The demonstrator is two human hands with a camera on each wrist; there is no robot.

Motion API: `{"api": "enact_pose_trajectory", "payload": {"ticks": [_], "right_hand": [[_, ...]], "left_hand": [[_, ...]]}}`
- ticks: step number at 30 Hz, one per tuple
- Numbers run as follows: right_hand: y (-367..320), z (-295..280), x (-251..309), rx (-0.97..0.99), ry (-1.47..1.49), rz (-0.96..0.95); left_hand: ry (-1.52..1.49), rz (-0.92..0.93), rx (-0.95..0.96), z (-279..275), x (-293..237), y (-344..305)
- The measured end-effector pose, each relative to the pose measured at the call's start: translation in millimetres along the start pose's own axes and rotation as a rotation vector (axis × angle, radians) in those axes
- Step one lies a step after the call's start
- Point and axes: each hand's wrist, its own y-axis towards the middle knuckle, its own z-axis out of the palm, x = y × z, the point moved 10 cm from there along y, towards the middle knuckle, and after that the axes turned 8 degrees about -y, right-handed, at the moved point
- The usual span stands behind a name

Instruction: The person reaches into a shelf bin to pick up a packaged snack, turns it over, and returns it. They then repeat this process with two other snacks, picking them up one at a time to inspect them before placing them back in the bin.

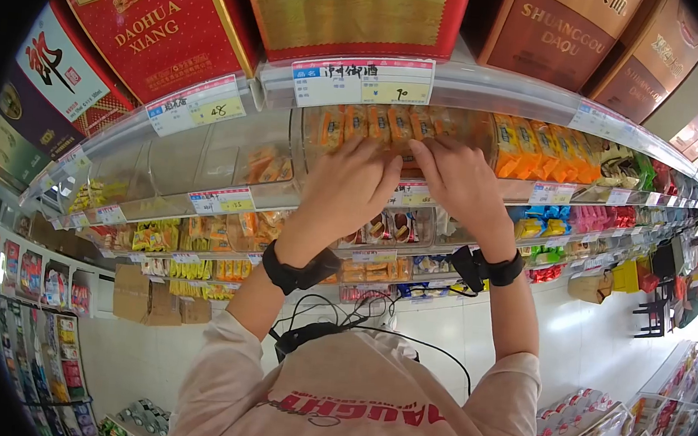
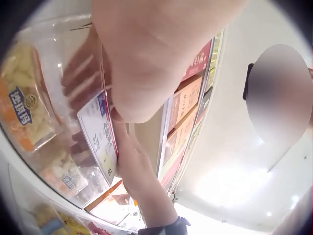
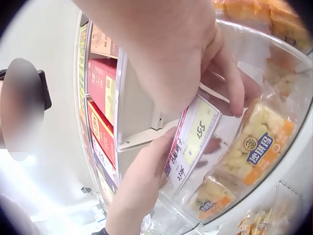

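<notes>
In the head view my left hand (image 1: 344, 184) and right hand (image 1: 465, 187) grip the front wall of a clear plastic bin (image 1: 302, 135), side by side. Thumbs point toward each other. Through the clear wall in the left wrist view, left fingers (image 2: 80, 73) show inside the bin. The right hand's fingers (image 3: 230, 81) hang over the rim in the right wrist view. A price tag (image 3: 195, 137) on the front sits between the hands. Orange-and-clear wrapped snack packets (image 1: 376, 125) stand in the bin; one packet (image 3: 257, 144) lies close to the right fingertips.
Boxed liquor, including a red box (image 1: 162, 27), stands on the shelf above, behind a tagged edge (image 1: 363, 81). More orange packets (image 1: 542, 150) fill the bin at right. A sparsely filled bin (image 1: 196, 159) is at left. Lower tiers hold packaged snacks (image 1: 390, 227). Cables (image 1: 357, 314) hang before my shirt.
</notes>
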Motion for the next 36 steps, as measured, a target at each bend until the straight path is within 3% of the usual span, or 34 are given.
{"api": "enact_pose_trajectory", "payload": {"ticks": [2, 3, 6, 8, 9, 11, 13, 14, 15, 17, 19, 22, 25, 28, 31, 34, 36], "right_hand": [[0.5, 4.2, -8.4, 0.072, 0.056, 0.089], [1.2, -3.0, -12.2, -0.025, 0.106, 0.127], [1.9, -13.8, -20.1, -0.24, 0.2, 0.194], [2.8, -15.4, -15.2, -0.265, 0.19, 0.157], [4.3, -10.5, -12.8, -0.187, 0.094, 0.174], [1.9, 3.2, -5.2, -0.015, -0.088, 0.199], [-6.6, 13.3, 4.0, -0.043, -0.422, -0.049], [-15.6, 23.7, 10.6, -0.06, -0.566, -0.188], [-17.7, 22.9, 11.6, -0.07, -0.455, -0.188], [1.8, 15.4, 3.0, -0.091, -0.257, -0.108], [0.8, 16.1, -10.2, -0.017, -0.066, 0.056], [0.4, 13.4, -11.0, -0.005, 0.027, 0.074], [1.3, 14.2, -8.3, 0.007, -0.034, 0.093], [0.0, 15.5, -8.3, 0.008, -0.058, 0.104], [1.1, 12.8, -7.0, -0.015, -0.052, 0.106], [1.7, 10.2, -4.7, -0.012, -0.061, 0.119], [2.2, 10.0, -6.2, -0.007, -0.066, 0.118]], "left_hand": [[-0.403, 0.028, -0.13, -24.3, -10.5, -6.7], [-0.604, 0.042, -0.193, -40.5, -16.5, -12.0], [-0.557, 0.083, 0.115, -74.0, -33.6, -42.2], [-0.529, -0.057, 0.399, -66.0, -23.3, -72.9], [-0.512, -0.124, 0.54, -60.3, -15.4, -88.1], [-0.522, -0.264, 0.611, -46.2, 17.8, -119.2], [-0.565, -0.485, 0.686, -25.3, 66.3, -164.6], [-0.629, -0.505, 0.596, -17.8, 94.3, -181.4], [-0.482, -0.71, 0.661, -13.4, 127.4, -198.9], [-0.482, -0.82, 0.417, -6.4, 199.1, -240.7], [-0.122, -0.753, 0.34, -5.7, 256.5, -265.6], [0.064, -0.723, 0.09, 5.1, 303.1, -293.9], [-0.004, -0.804, 0.087, 29.1, 310.0, -301.1], [0.162, -0.814, 0.232, 51.8, 297.6, -293.9], [0.211, -0.793, 0.056, 41.4, 279.4, -276.3], [0.244, -0.633, 0.109, 39.3, 254.6, -254.2], [0.193, -0.695, 0.18, 43.0, 255.6, -254.2]]}}
